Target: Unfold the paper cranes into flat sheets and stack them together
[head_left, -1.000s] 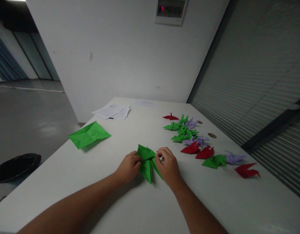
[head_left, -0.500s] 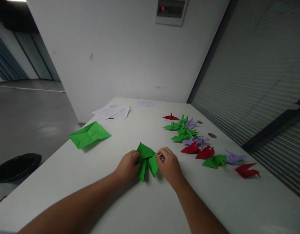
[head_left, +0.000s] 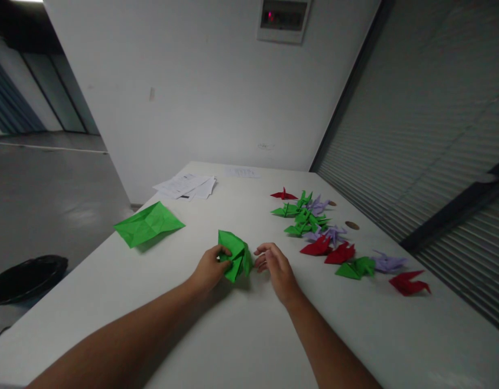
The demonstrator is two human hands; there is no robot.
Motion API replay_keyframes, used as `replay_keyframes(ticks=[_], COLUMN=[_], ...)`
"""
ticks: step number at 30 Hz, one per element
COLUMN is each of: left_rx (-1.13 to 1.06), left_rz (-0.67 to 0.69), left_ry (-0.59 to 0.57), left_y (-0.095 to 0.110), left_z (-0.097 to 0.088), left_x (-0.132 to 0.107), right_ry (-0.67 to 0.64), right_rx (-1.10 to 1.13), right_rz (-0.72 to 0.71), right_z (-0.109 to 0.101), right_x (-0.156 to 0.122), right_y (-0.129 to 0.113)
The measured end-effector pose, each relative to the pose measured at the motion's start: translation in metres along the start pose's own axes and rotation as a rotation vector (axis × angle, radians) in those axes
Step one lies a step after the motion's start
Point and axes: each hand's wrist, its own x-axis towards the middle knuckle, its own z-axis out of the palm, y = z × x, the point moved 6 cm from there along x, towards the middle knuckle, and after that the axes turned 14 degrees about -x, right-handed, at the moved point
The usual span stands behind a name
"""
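Note:
Between thumb and fingers, my left hand (head_left: 211,268) pinches the left side of a partly folded green origami paper (head_left: 238,258). Its creased flaps bunch together toward the right, just above the table. My right hand (head_left: 277,270) is beside the paper's right edge, apart from it by a small gap, with fingers loosely curved and nothing in them. Another sheet of green paper (head_left: 150,223), creased and not flat, lies off to the left.
Folded paper cranes in green (head_left: 308,221), red (head_left: 410,283) and purple (head_left: 389,263) run along the table's right side. White printed sheets (head_left: 184,185) lie at the back left. A black-lined bin (head_left: 28,278) stands on the floor at left.
My right hand has let go of the green paper and drawn slightly away. The paper has turned in my left hand, its spread flaps now gathered toward the right.

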Motion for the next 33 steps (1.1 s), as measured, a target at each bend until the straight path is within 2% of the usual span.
replay_keyframes(ticks=[3, 7, 16, 26, 33], left_rx=[-0.22, -0.318, -0.084, -0.01, -0.027], left_rz=[-0.099, -0.133, -0.013, -0.003, 0.005], left_ry=[0.014, 0.012, -0.027, -0.088, -0.13], left_y=[-0.001, 0.0, -0.001, -0.005, -0.006], left_z=[0.003, 0.006, 0.006, 0.009, 0.012], left_x=[-0.001, -0.004, -0.005, -0.006, -0.005], right_ry=[0.026, 0.044, 0.042, 0.135, 0.266], right_rx=[-0.135, -0.379, -0.438, -0.408, -0.406], right_rz=[-0.146, -0.317, -0.341, -0.409, -0.292], right_z=[-0.001, 0.004, 0.009, -0.005, -0.019], right_x=[-0.001, -0.008, -0.012, -0.007, 0.0], right_y=[-0.006, -0.016, -0.025, -0.032, -0.02])
